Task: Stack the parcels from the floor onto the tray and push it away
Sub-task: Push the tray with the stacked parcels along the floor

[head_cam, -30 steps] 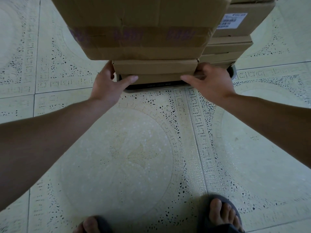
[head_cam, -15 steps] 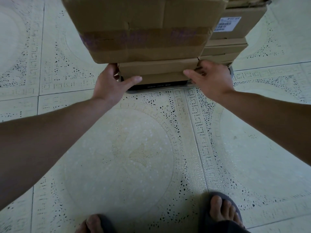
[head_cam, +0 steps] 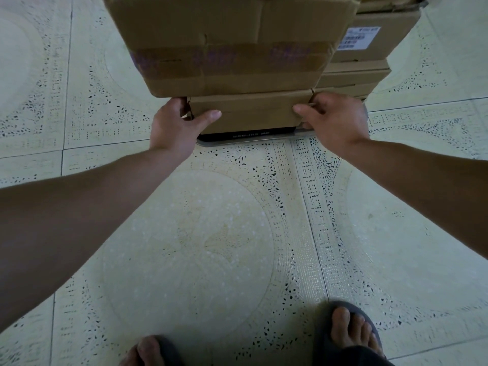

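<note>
At 12 o'clock your left hand (head_cam: 173, 126) and right hand (head_cam: 336, 120) grip the ends of the bottom parcel (head_cam: 250, 112) on the tray (head_cam: 250, 135).

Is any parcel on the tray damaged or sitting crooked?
Yes. The large top box overhangs the flat box beneath it on the left, and its front face is creased, with a small split.
</note>
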`<state>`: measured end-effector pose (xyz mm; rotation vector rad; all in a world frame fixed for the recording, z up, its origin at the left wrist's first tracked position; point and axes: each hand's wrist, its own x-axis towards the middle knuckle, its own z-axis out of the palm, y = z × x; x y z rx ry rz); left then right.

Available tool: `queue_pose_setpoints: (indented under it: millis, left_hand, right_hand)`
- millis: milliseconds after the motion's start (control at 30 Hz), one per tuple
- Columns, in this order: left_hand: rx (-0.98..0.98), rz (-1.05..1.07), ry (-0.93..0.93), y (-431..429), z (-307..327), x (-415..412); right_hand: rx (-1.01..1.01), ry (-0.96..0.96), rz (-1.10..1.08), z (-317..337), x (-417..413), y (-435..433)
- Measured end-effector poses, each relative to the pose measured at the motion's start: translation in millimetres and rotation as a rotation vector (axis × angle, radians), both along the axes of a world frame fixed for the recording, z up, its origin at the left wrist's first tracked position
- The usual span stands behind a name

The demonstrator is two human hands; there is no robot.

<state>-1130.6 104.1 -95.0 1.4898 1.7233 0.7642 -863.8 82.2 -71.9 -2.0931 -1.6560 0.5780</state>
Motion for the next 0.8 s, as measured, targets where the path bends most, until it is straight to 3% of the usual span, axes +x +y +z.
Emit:
queue_pose_setpoints:
  millis: [200,533,800]
  left_hand:
    - [-0.012,-0.008,-0.026,3.1,1.3,-1.4]
    - [0.026,0.171,-0.299,1.0,5.9,-12.6]
    - [0.165,0.135,-0.132,-1.3,16.9,-17.8]
  right_hand:
    - [0.006,0.026,-0.037,3.9,-2.7,-1.5]
    - [0.100,0.076,-0.101,22.2,-4.9,0.4]
    - [0.098,-0.038,-0.014,26.7,-7.2,1.5]
